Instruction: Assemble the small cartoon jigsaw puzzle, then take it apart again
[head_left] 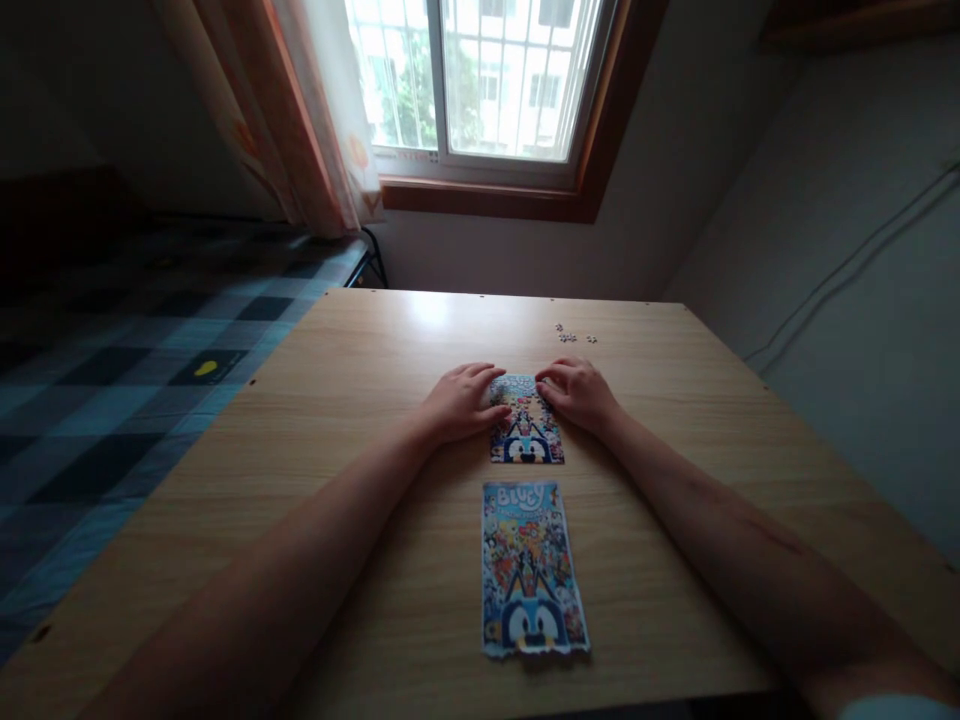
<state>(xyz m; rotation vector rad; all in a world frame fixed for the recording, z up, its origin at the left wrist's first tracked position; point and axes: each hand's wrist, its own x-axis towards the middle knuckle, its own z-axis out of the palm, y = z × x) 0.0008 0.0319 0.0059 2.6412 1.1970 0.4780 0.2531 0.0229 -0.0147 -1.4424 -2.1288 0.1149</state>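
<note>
A small jigsaw puzzle (527, 445) lies on the table in front of me, with a blue cartoon dog's face at its near end. My left hand (466, 402) rests at its left side, fingers spread, the thumb over the puzzle's left edge. At the upper right corner, my right hand (577, 392) has its fingers bent and drawn together against the puzzle's edge. Whatever those fingertips hold, if anything, is hidden. Closer to me lies a picture sheet (531, 570) headed "Bluey", showing the same dog, with a ragged near edge.
Several loose puzzle pieces (568, 338) lie beyond my right hand, toward the far edge of the wooden table (360, 380). A bed with a checked cover (247, 265) stands to the left. Ahead are a curtain (300, 110) and a barred window (502, 90).
</note>
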